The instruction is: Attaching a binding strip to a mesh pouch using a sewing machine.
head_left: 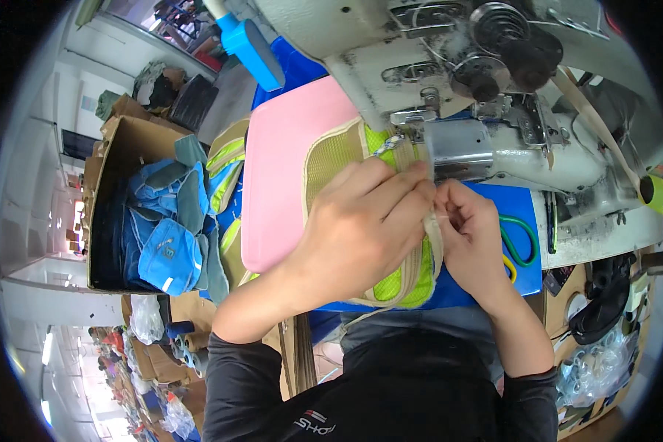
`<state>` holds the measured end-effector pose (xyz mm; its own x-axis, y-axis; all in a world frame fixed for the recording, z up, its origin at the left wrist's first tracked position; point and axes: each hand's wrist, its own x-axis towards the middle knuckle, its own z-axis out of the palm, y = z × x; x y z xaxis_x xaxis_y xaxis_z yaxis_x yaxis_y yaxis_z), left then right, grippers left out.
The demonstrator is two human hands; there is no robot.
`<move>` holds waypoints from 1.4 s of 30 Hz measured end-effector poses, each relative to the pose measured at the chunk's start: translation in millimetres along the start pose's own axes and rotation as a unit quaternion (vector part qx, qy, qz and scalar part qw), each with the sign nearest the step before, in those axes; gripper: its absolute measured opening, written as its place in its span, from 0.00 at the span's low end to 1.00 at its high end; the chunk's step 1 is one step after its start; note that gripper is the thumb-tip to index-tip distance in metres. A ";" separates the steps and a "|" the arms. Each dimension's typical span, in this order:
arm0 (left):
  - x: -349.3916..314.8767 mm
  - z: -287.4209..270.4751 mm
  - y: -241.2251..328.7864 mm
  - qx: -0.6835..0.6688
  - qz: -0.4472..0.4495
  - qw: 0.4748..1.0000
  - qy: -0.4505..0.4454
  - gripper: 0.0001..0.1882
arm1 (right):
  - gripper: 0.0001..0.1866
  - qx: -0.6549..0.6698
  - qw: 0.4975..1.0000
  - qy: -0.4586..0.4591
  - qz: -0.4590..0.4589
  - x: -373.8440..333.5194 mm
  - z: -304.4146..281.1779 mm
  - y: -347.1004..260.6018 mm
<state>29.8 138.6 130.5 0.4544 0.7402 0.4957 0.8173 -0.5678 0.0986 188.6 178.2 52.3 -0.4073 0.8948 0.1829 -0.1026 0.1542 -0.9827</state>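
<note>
A lime-green and tan bag panel (pixel 409 283) with mesh, tan edging and a zipper pull lies under my hands, beside the needle area of a sewing machine (pixel 457 147). My left hand (pixel 368 221) reaches across it, fingers pressed together and closed on the panel's right edge; the thumb is hidden. Close by, my right hand (pixel 468 232) is closed, pinching the same tan edge between thumb and fingers. The machine's metal cylinder arm is just beyond the fingertips. Beneath the panel is a pink board (pixel 280 177) on a blue surface (pixel 527 276).
At left, a cardboard box (pixel 114 132) holds blue and grey fabric pieces, with more lime-green pieces (pixel 225 166) next to it. A blue lamp-like fixture (pixel 250 51) hangs at the top. Green-handled scissors (pixel 521 254) lie right of my right hand. A plastic bag (pixel 600 368) is lower right.
</note>
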 end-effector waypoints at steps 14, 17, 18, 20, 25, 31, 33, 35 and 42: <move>2.8 -3.6 9.1 0.030 0.001 0.999 -0.012 0.18 | 0.03 0.038 0.996 0.073 0.018 12.7 2.5 -7.8; -9.3 2.6 15.9 0.021 0.045 0.998 0.045 0.18 | 0.02 0.034 0.997 0.069 0.022 0.0 2.4 -4.6; -12.7 0.5 21.7 0.035 0.051 0.997 0.053 0.17 | 0.04 0.062 0.996 0.052 0.044 -6.4 2.3 -9.2; -21.2 5.0 32.8 0.055 0.067 0.993 0.077 0.13 | 0.05 0.097 0.993 0.010 0.072 -18.2 -0.7 -10.4; -33.4 13.0 47.4 0.140 0.089 0.981 0.100 0.12 | 0.05 0.111 0.992 0.023 0.063 -18.4 -1.5 -18.6; -33.8 15.5 39.4 0.136 0.098 0.980 0.109 0.13 | 0.05 0.154 0.987 0.028 0.040 -18.3 3.8 -16.1; -31.4 15.9 35.0 0.127 0.086 0.983 0.103 0.14 | 0.05 0.141 0.989 0.026 0.031 -12.3 3.7 -11.9; -26.5 16.6 27.9 0.122 0.092 0.983 0.100 0.15 | 0.06 0.135 0.990 0.022 0.030 -5.6 3.2 -7.0; -10.9 24.6 -3.4 0.072 0.087 0.985 0.134 0.14 | 0.07 0.098 0.991 0.013 0.090 7.8 3.6 -19.2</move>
<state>30.8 141.2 103.5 0.4983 0.5034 0.7059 0.7853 -0.6070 -0.1215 184.1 180.7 72.7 -0.4110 0.9116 0.0015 -0.2051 -0.0909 -0.9745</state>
